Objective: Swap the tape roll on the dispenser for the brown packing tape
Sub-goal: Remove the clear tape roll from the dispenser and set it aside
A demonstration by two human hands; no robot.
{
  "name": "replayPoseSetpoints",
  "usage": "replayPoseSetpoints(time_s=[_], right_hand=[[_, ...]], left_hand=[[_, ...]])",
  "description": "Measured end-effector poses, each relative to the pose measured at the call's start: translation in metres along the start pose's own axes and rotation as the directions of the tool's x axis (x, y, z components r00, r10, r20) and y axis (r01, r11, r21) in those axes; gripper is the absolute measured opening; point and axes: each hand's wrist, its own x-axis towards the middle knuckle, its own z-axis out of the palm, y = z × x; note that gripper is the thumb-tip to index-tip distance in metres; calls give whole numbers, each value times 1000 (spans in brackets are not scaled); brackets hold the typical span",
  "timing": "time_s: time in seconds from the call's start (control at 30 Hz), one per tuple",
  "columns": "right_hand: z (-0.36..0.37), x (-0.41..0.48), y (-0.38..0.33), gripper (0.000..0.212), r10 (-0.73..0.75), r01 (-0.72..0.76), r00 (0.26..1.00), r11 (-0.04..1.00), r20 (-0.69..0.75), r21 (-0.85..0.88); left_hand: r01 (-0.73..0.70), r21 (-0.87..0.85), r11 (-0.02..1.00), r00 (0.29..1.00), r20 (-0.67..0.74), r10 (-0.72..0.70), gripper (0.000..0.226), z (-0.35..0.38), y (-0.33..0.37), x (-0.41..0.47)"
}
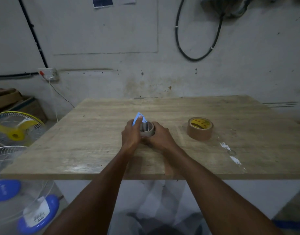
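Both forearms reach in over the near edge of the desk (95, 167), and the 2 hands meet at the middle of it. The left hand (131, 134) is wrapped around the blue dispenser (140, 118), a fingertip pressed up near its top. The right hand (160, 135) is closed around the roll on the dispenser (147, 130), which looks like a nearly bare cardboard core, pale and thin-walled. So by my read the swap is only at its opening stage: the old roll sits on the dispenser, with the right hand placed to work it off. Out beyond the right hand, well apart from it, the brown packing tape (200, 128) lies flat on the desk, untouched, yellow label up. Left to do: free the old core, fetch that brown roll, seat it and thread it.
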Motion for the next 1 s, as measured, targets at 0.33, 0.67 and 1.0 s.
replayPoseSetpoints(time_s=[0.33, 0.67, 1.0], right_hand=[[-47, 25, -11, 78, -219, 230, 956, 972, -193, 38], [-60, 39, 16, 79, -254, 296, 950, 921, -184, 255], [-43, 66, 59, 65, -180, 268, 950, 887, -253, 375]], left_hand=[[281, -605, 745, 954, 261, -147, 57, 13, 37, 25], [517, -675, 527, 853, 463, -243, 66, 45, 30, 31], [342, -587, 734, 919, 370, -132, 49, 82, 1, 70]])
